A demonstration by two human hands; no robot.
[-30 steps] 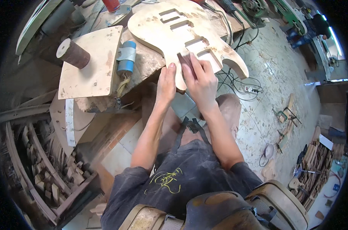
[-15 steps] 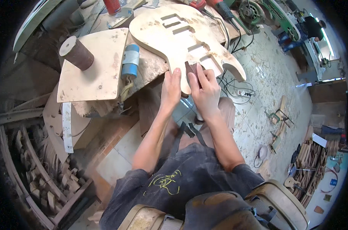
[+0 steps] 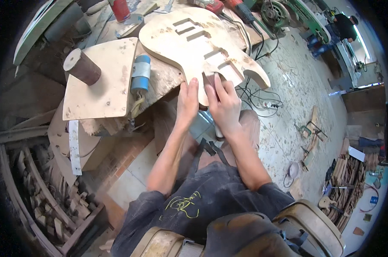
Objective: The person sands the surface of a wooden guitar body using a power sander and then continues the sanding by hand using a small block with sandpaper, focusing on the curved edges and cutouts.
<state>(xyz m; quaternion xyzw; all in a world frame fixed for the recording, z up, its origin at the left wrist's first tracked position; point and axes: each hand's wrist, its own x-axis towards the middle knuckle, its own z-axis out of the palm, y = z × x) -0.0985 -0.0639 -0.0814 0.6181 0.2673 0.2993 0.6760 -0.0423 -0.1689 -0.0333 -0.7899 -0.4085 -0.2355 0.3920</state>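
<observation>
A pale wooden electric guitar body [image 3: 168, 45] with routed cavities lies on the workbench, one horn reaching over the edge toward me. My left hand [image 3: 188, 105] is closed on the left side of that horn, its thumb lying on top. In my right hand [image 3: 225, 107] a small brown piece of sandpaper [image 3: 209, 79] is pinched against the inner edge of the horn, beside the nearest cavity. The fingers partly cover the sandpaper. Left of the body, a brown sanding drum [image 3: 83, 67] stands on a pale wooden plate [image 3: 110, 92], with a blue cylinder [image 3: 141, 77] next to it.
Power tools [image 3: 241, 12] with trailing cables [image 3: 256, 100] lie at the bench's far right. A red can [image 3: 119, 10] stands at the back left. Wood offcuts [image 3: 59, 210] fill a rack at lower left. Clamps [image 3: 311, 130] lie on the floor at right; a person [image 3: 341, 32] stands far right.
My right hand has shifted slightly along the horn's edge, and the sandpaper is tilted differently. The left hand keeps its hold. The whole view has moved a little.
</observation>
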